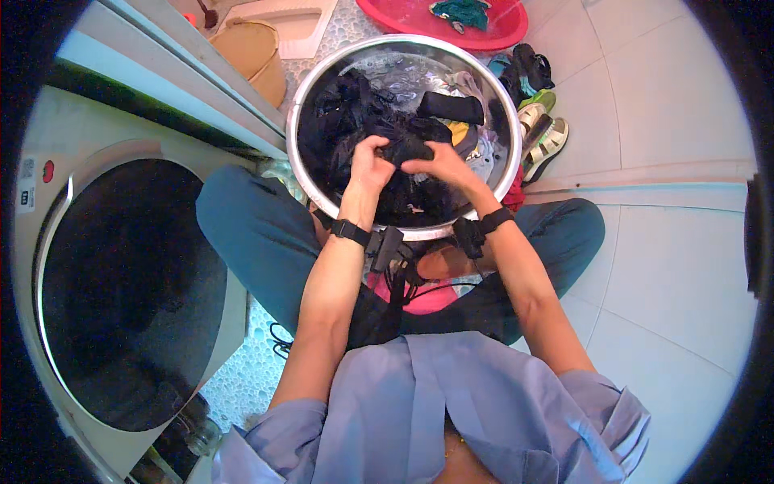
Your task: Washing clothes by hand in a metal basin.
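Between my knees stands a large round metal basin (293, 133) with water and wet laundry in it. Both my hands are over its middle, gripping one black cloth garment (407, 143). My left hand (371, 167) is closed on its left side, thumb toward the middle. From the right, my right hand (446, 165) pinches the same cloth with curled fingers, partly hidden by folds. More dark clothes (343, 101) fill the basin's left side. At the right lie a folded black piece (451, 107), a yellow piece (458, 132) and pale clothes (484, 157). Foamy water shows at the far side.
A red tub (379, 14) with a green cloth (461, 11) stands beyond the basin. Several shoes (551, 147) line the right wall. To the left are a front-loading washing machine (133, 294), a tan bucket (251, 56) and a squat toilet (310, 31).
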Available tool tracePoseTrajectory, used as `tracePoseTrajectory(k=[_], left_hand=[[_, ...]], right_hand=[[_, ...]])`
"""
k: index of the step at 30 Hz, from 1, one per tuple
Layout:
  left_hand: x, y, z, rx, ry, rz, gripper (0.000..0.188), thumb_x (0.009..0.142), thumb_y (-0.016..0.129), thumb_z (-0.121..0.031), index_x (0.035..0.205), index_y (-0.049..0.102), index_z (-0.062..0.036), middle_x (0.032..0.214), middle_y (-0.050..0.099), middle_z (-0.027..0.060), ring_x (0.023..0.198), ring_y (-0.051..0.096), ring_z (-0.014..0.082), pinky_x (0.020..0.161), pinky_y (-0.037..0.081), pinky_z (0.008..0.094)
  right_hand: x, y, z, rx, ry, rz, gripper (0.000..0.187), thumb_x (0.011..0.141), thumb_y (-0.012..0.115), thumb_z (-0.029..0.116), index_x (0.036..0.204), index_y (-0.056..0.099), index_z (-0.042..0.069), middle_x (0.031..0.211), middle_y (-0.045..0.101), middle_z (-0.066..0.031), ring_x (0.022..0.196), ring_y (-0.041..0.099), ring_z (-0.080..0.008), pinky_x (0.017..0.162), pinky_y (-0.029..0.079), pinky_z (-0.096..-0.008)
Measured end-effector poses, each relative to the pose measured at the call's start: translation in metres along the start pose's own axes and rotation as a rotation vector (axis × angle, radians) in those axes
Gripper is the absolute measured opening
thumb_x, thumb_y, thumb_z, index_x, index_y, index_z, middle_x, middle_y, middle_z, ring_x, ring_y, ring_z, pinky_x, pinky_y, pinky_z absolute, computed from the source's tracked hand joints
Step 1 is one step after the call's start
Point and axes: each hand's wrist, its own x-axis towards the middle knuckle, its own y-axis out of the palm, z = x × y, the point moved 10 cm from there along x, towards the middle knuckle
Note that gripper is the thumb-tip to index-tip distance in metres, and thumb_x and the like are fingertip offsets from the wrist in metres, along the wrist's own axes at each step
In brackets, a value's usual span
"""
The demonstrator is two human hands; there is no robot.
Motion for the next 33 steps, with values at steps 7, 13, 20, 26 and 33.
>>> tracePoseTrajectory(k=[7,13,20,26,33], left_hand=[[-0.013,0.002,0.022,-0.077,-0.003,-0.093,0.020,0.084,0.053,-0.006,0.103,0.053,0.0008,0.104,0.058,0.0138,0.096,0.056,0.0260,0.088,0.045,0.0408],[-0.028,0.003,0.024,0.139,-0.177,-0.069,0.048,0.086,0.046,-0.052,0.105,0.055,-0.0088,0.098,0.057,0.0138,0.095,0.055,0.0291,0.089,0.042,0.0456],[-0.021,0.015,0.034,0.053,-0.142,0.204,0.050,0.084,0.048,-0.056,0.092,0.062,-0.0088,0.082,0.061,0.0071,0.078,0.057,0.0241,0.071,0.048,0.0372],[0.003,-0.012,0.049,0.035,-0.052,-0.080,0.033,0.088,0.048,-0.040,0.101,0.058,-0.0118,0.101,0.061,0.0067,0.093,0.058,0.0227,0.081,0.046,0.0401],[-0.008,-0.045,0.008,0.040,-0.237,0.198,0.040,0.086,0.045,-0.047,0.071,0.057,-0.0115,0.075,0.059,0.0079,0.072,0.059,0.0245,0.069,0.048,0.0350]], right_hand=[[-0.013,-0.036,0.031,0.681,-0.162,-0.300,0.024,0.067,0.068,0.013,0.087,0.062,0.000,0.081,0.061,-0.0026,0.074,0.056,-0.0125,0.069,0.043,-0.0250],[-0.026,0.008,0.066,0.156,-0.441,-0.358,0.040,0.066,0.057,0.010,0.105,0.053,0.003,0.096,0.059,-0.0143,0.088,0.058,-0.0229,0.081,0.045,-0.0322],[-0.043,0.049,0.094,-0.287,-0.339,-0.269,0.038,0.075,0.058,0.041,0.092,0.064,0.007,0.080,0.063,-0.0196,0.080,0.061,-0.0353,0.074,0.048,-0.0403],[0.004,-0.005,0.062,-0.443,-0.137,-0.595,0.036,0.074,0.052,0.036,0.076,0.064,0.003,0.070,0.060,-0.0238,0.070,0.059,-0.0413,0.063,0.047,-0.0480],[-0.039,0.073,0.117,-0.433,-0.385,-0.427,0.035,0.073,0.055,0.035,0.070,0.064,0.002,0.065,0.061,-0.0214,0.063,0.061,-0.0376,0.061,0.049,-0.0461]])
